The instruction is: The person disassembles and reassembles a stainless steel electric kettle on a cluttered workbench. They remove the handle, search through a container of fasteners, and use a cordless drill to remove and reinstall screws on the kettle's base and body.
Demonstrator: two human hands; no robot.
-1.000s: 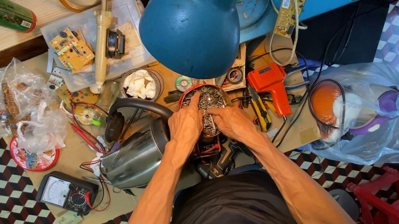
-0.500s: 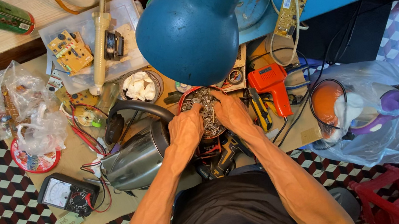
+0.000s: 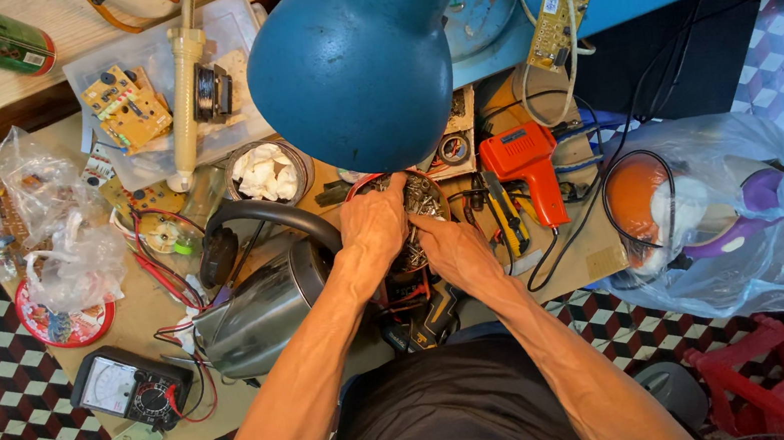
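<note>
Both hands work in a round red-rimmed dish of small metal parts (image 3: 421, 196), which sits near the middle of the cardboard work mat (image 3: 154, 327), just below the blue lamp shade (image 3: 355, 53). Left hand (image 3: 374, 222): fingers curled down into the parts; whether they pinch one cannot be told. Right hand (image 3: 451, 247): fingers bent, pressed together at the dish's near rim. Judged best practice: steady the dish, lift one part at a time, and avoid the kettle (image 3: 257, 308) at the left.
</note>
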